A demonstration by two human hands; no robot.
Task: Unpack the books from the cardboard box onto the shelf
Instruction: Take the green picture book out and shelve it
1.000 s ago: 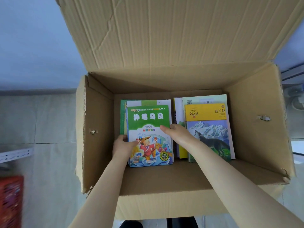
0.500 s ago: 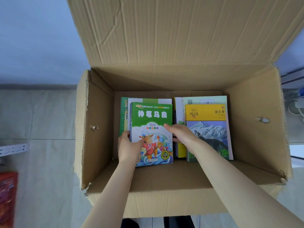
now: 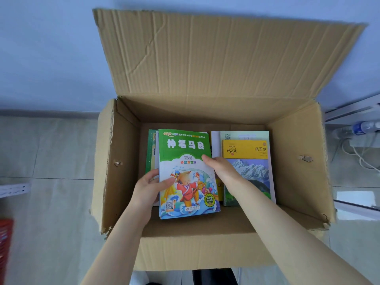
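The left hand [image 3: 148, 188] pinches the green book [image 3: 185, 153] at its left edge, thumb on the cover. The right hand [image 3: 222, 170] seems to curl its fingers under the right edge, probably to lift it level from the cardboard box [image 3: 123, 182]. Right of those fingers lies a yellow book [image 3: 244, 150]. Tiled floor [image 3: 51, 202], pale wall [image 3: 41, 58].

This looks like a room in a home. A big cardboard box [image 3: 205, 249] of children's picture books [image 3: 185, 145] sits on a pale tiled floor [image 3: 51, 202] by a light blue wall [image 3: 51, 58]. At the right edge, white cables [image 3: 359, 159] lie on the floor.
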